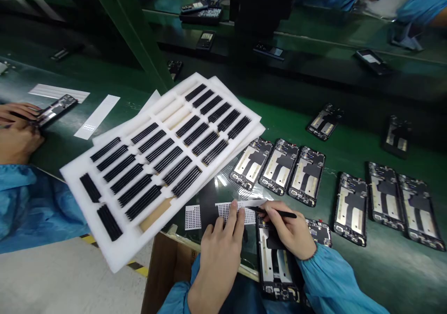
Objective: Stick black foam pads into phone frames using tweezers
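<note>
My left hand (221,251) lies with outstretched fingers on a white sheet of small dots (193,218), its fingertips pressing the sheet against the bench. A dark strip (208,202) crosses that sheet. In my right hand (295,232) is a pair of black tweezers (287,214), their tips over the sheet's right end. Beneath the right hand lies an opened phone body (275,274), partly covered by the hand and sleeve. Another phone body (319,232) shows behind the right wrist.
White foam trays (129,249) with rows of black parts stand left, overhanging the bench edge. Opened phone bodies (251,163) are lined up behind and right (351,207). A co-worker's hands (21,132) hold a phone at far left. More phones (373,62) sit on a conveyor beyond.
</note>
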{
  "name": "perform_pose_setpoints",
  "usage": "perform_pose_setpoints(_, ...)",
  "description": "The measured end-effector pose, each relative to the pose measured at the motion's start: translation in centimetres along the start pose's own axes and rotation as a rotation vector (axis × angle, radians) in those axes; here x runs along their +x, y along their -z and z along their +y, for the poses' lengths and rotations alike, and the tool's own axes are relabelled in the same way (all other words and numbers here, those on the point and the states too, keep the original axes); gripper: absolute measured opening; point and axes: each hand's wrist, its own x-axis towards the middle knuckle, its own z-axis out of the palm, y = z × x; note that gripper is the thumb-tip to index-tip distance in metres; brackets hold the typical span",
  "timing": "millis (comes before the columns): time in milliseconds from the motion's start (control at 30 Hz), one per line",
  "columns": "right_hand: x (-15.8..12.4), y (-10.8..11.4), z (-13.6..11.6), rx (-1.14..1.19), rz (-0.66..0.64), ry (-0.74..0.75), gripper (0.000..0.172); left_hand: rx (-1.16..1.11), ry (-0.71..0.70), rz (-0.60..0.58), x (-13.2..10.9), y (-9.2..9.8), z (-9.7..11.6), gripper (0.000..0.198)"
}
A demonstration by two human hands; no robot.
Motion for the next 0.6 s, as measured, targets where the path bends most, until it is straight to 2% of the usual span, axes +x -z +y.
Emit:
perform_pose_setpoints(133,0.5,0.5,-0.8,-0.055,-0.061,0.104,0.025,0.013,-0.012,0.004,-0.1,-0.1,0.1,0.067)
perform_pose_setpoints(300,1.0,0.8,-1.5,-0.089,-0.131,0.133,0.025,0.001,-0.028,-0.008,-0.1,-0.3,0.0,0.066)
perform_pose_setpoints(467,0.8,0.2,-1.1,-0.055,-0.095,0.104,0.029,-0.027,-0.028,0.002,0.0,-0.4,-0.3,0.059)
perform_pose_setpoints(600,0.4,-0.3,-0.7,0.058,0.012,-0.003,0.035,-0.02,-0.022,0.008,0.0,-0.4,-0.4,0.059)
